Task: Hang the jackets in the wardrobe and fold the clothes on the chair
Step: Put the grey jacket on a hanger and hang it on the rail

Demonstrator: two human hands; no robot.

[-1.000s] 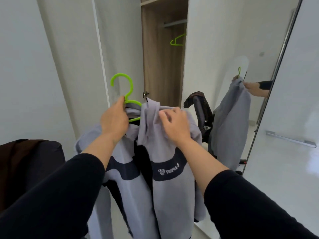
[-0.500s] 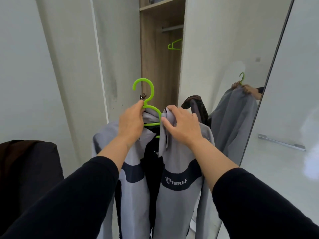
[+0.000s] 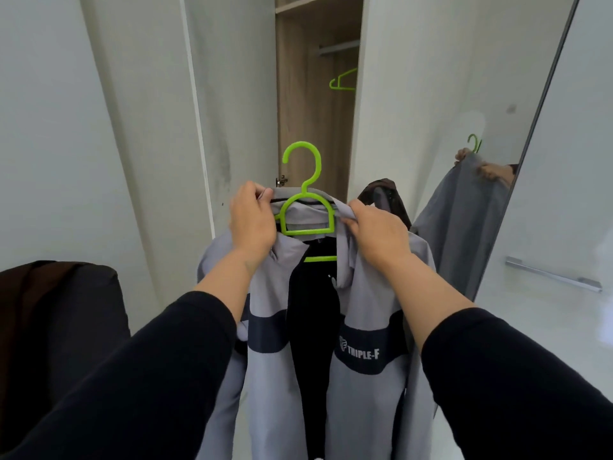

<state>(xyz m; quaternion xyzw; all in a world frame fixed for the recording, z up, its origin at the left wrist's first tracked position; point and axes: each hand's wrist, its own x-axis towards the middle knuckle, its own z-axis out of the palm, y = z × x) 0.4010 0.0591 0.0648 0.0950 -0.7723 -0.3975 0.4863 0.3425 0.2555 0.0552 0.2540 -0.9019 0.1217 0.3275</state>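
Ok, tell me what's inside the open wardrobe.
Inside the wardrobe a metal rail carries one empty green hanger, below a wooden shelf. The door hides its right side, the jacket its lower part.

I note a mirror panel [image 3: 481, 161] at three o'clock, a metal bar handle [image 3: 553, 274] below it toward four, and grey smudges [image 3: 225, 161] on the white panel at eleven.

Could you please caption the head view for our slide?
Both hands hold a grey jacket on a green hanger.
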